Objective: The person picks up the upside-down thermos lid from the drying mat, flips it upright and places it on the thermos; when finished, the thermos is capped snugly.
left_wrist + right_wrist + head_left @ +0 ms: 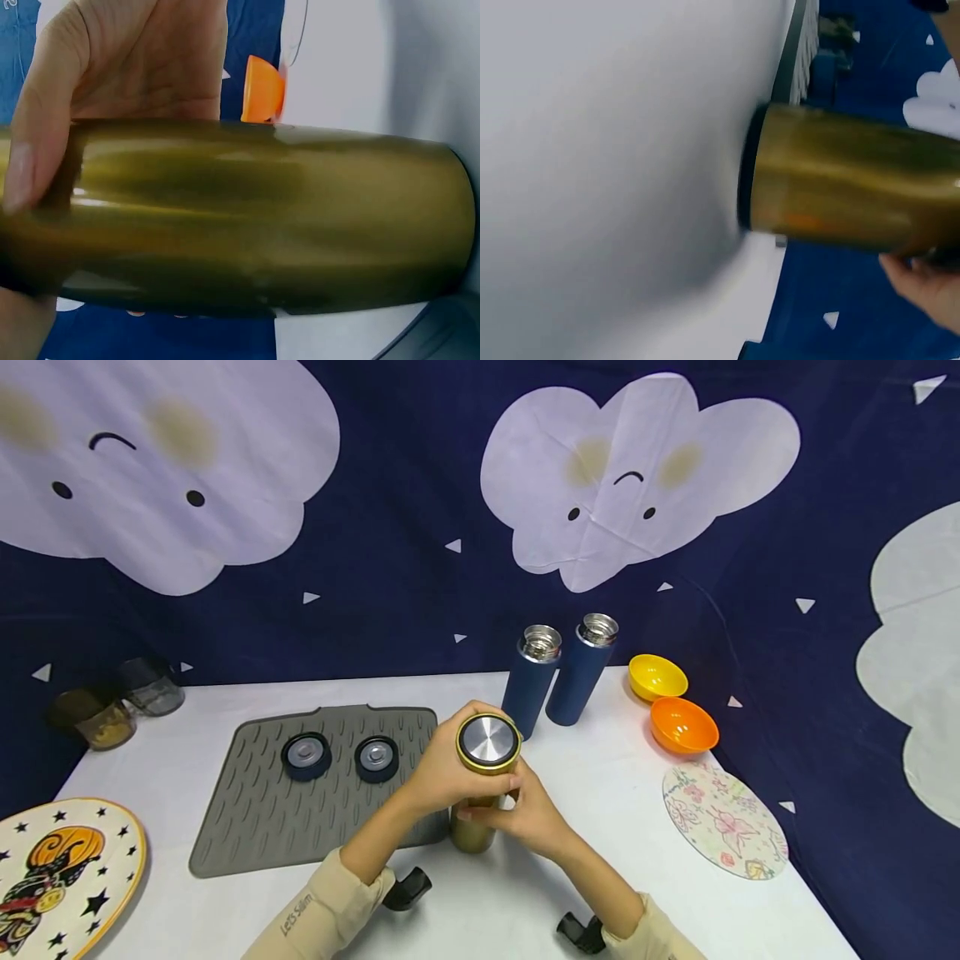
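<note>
A gold flask stands upright on the white table, its gold-rimmed lid with a steel top in place. My left hand grips the lid and the flask's upper part. My right hand holds the body just below. The left wrist view is filled by the gold flask with my thumb across it. In the right wrist view the flask stands with its base on the table, and fingertips show at the edge.
Two dark lids lie on a grey ribbed mat. Two open blue flasks stand behind. A yellow bowl, an orange bowl, a floral plate, a star-patterned plate and two jars ring the table.
</note>
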`<state>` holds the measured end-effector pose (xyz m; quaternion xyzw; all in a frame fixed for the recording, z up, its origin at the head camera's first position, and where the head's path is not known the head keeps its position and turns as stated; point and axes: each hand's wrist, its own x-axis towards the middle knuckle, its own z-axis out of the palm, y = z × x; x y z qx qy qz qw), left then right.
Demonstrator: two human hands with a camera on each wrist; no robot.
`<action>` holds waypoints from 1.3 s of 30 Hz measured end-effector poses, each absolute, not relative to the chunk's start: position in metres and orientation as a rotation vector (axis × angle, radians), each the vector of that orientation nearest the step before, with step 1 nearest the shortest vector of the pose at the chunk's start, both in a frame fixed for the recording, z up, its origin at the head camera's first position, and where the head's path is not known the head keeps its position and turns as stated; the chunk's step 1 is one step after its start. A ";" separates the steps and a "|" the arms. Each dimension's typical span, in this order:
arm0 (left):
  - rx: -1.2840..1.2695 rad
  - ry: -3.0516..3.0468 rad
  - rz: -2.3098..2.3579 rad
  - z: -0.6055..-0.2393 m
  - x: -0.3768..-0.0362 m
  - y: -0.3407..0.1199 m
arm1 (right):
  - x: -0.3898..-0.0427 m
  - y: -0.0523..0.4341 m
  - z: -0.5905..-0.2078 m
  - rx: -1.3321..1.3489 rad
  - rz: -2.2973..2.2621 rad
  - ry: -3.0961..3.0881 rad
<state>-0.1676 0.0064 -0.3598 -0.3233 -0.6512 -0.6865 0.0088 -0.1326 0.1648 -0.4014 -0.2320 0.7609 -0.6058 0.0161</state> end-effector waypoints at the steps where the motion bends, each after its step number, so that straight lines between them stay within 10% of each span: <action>1: -0.998 -2.038 -2.145 -0.360 -0.168 0.007 | -0.131 0.163 -0.401 -0.713 -1.889 2.397; 11: -0.323 -2.077 -1.779 -0.353 -0.135 0.033 | -0.111 0.140 -0.406 -0.472 -1.846 2.918; 21: -1.215 -1.973 -2.453 -0.356 -0.170 -0.003 | -0.115 0.151 -0.404 -0.665 -1.880 2.680; 39: -1.090 -2.176 -2.061 -0.351 -0.163 -0.004 | -0.112 0.148 -0.400 -0.570 -1.906 2.652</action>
